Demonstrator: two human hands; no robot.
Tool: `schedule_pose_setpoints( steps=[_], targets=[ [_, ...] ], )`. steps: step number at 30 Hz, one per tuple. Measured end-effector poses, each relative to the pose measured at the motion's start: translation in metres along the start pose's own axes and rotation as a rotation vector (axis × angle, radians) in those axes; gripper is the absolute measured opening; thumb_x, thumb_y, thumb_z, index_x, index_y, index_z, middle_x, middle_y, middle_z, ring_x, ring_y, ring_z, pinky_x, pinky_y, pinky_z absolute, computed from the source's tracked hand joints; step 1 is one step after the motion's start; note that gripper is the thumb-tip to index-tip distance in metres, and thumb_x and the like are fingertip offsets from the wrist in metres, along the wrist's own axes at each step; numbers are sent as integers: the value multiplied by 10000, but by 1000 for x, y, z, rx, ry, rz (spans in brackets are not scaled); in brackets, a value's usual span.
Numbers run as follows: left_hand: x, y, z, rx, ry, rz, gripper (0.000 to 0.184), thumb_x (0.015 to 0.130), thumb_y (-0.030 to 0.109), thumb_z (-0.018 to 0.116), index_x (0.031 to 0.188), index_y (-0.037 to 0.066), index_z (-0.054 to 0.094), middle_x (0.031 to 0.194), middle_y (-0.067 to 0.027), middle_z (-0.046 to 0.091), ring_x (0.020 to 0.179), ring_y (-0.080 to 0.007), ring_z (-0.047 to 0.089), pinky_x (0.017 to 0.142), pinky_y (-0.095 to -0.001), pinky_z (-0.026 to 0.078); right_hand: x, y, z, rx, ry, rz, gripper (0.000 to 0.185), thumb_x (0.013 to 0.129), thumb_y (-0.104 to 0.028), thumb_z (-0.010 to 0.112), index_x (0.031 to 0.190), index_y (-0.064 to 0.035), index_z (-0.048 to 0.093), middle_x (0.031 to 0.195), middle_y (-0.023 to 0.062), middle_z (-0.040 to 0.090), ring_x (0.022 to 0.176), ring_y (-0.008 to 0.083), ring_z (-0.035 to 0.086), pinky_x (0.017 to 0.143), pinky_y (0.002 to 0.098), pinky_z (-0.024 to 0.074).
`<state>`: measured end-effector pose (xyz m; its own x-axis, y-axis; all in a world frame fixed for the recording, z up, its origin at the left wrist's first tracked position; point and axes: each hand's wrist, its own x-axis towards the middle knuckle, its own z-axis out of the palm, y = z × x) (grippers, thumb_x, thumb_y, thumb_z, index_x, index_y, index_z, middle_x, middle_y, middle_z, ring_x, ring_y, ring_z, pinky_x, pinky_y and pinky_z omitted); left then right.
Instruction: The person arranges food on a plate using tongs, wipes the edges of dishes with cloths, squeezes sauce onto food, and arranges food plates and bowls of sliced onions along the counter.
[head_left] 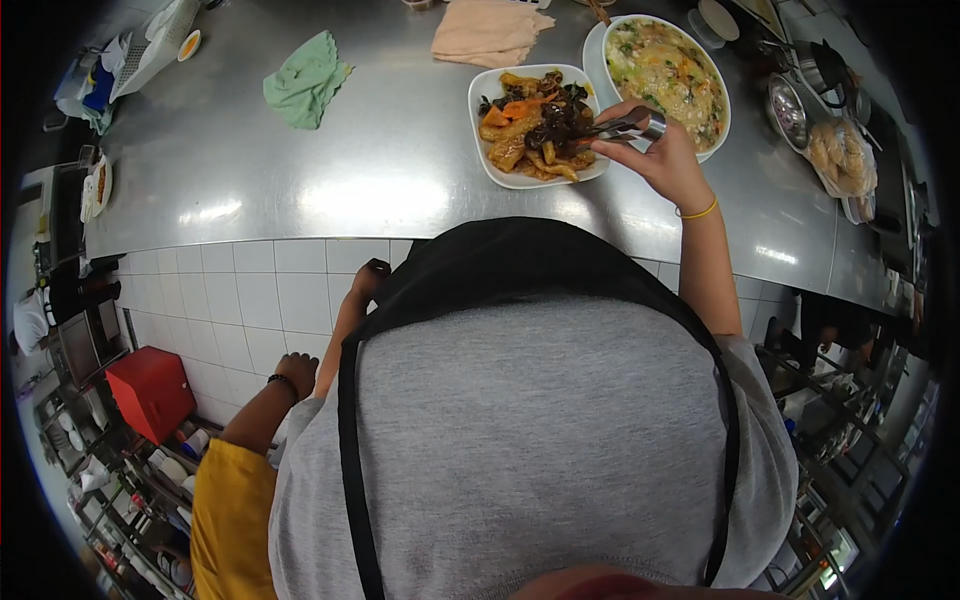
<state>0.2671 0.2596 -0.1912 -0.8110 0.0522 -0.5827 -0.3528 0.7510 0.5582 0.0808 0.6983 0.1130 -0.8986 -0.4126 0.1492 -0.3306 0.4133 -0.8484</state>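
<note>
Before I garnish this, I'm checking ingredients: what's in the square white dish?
The square white dish holds glossy brown pieces, orange pieces and dark pieces. They cover its middle, so anything underneath cannot be seen. Metal tongs in the right hand reach over its right side.

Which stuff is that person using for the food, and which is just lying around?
In use:
metal tongs in the right hand
saucy food
white plate

Seemingly just lying about:
green cloth
peach cloth
red box
</note>
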Motion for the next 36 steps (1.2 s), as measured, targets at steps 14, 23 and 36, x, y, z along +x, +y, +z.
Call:
schedule_pose_setpoints(
  steps=[14, 23, 36],
  targets=[
    [2, 14, -5, 43, -102, -122, 156, 725, 219, 565, 824, 120, 633, 1038, -104, 578, 898, -232, 593, 779, -302, 469, -7, -5, -11, 44, 52, 6, 208, 720, -58, 703, 889, 1, 597, 833, 48, 616, 760, 111, 570, 722, 255, 466],
    [9, 10, -7, -79, -132, -227, 127, 728, 199, 579, 804, 111, 631, 1013, -90, 587, 875, -219, 602, 757, -305, 473, -7, -1, -14, 129, 109, 21, 216, 717, -48, 703, 896, 9, 597, 851, 53, 620, 785, 119, 578, 735, 261, 471],
    [15, -6, 0, -44, -109, -149, 161, 756, 231, 556, 839, 112, 627, 984, -87, 615, 866, -224, 610, 734, -312, 472, -8, -13, -24, 90, 136, -23, 214, 725, -37, 692, 912, 7, 597, 856, 46, 620, 785, 112, 582, 731, 250, 476]
  ],
)
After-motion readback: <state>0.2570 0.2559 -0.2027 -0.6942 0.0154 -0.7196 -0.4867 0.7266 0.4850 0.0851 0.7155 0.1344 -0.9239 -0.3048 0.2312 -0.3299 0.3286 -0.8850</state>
